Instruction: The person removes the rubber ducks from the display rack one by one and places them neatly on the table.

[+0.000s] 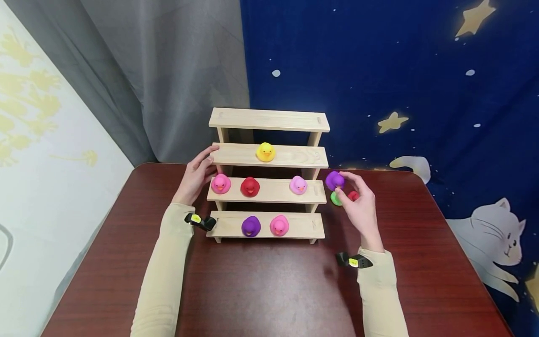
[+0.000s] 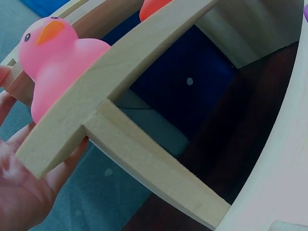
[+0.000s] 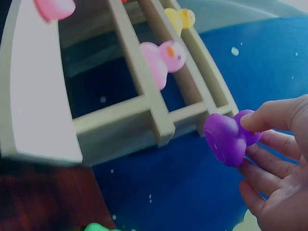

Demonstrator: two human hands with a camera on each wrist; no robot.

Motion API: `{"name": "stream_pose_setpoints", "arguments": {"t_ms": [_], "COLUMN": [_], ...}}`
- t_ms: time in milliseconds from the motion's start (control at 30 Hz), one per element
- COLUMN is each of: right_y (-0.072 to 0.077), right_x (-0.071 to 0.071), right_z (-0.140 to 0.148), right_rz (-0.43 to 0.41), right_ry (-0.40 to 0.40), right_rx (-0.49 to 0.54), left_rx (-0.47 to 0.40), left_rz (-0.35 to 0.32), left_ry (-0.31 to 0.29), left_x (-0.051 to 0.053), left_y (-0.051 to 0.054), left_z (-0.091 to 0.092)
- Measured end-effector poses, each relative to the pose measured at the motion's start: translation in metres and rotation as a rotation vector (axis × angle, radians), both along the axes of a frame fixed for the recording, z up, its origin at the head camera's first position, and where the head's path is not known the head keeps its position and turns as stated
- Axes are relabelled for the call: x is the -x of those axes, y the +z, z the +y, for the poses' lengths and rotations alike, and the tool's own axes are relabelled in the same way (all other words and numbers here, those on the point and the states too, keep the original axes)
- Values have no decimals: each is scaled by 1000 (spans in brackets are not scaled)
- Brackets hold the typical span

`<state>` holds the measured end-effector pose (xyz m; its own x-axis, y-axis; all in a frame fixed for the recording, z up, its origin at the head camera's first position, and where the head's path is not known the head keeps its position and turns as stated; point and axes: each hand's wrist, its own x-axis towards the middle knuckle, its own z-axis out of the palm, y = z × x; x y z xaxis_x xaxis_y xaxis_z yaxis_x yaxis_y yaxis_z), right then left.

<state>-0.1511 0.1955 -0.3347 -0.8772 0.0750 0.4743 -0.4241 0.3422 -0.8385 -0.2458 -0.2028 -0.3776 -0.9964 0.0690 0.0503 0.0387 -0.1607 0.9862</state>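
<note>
A four-tier wooden display stand (image 1: 269, 120) stands on the table. My left hand (image 1: 195, 178) grips its left end at the second tier from the top, near a pink rubber duck (image 2: 62, 67) one tier lower. Beyond the stand's right side, my right hand (image 1: 360, 206) pinches a purple rubber duck (image 3: 228, 137) between thumb and fingers, off the table. Partly covered by that hand, a green toy (image 1: 335, 199) and a red toy (image 1: 353, 195) lie below the held duck.
A yellow duck (image 1: 265, 152) sits on the second tier. The third tier also bears a red duck (image 1: 250, 186) and a light pink duck (image 1: 298, 185). On the lowest are a purple duck (image 1: 251, 226) and a pink duck (image 1: 280, 225). Curtains hang behind the table (image 1: 269, 285).
</note>
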Motion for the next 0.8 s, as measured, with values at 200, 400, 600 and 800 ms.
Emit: {"name": "stream_pose_setpoints", "arguments": {"t_ms": [200,400,600,800], "right_y": [-10,-20,-43,-67], "right_x": [0,2,9,20], "right_z": [12,22,38,62], "right_rz": [-28,-65,-88,-108], "right_ry": [-18,-56,-91,-144], "right_rx": [-4,-22,-32,-132], "left_rx": [2,9,18,12], "left_rz": [1,2,5,3], "left_ry": [-2,0,2,0], "left_x": [0,-1,1,2], "left_y": [0,1,0,-1], "left_z": [0,0,-1,-2]}}
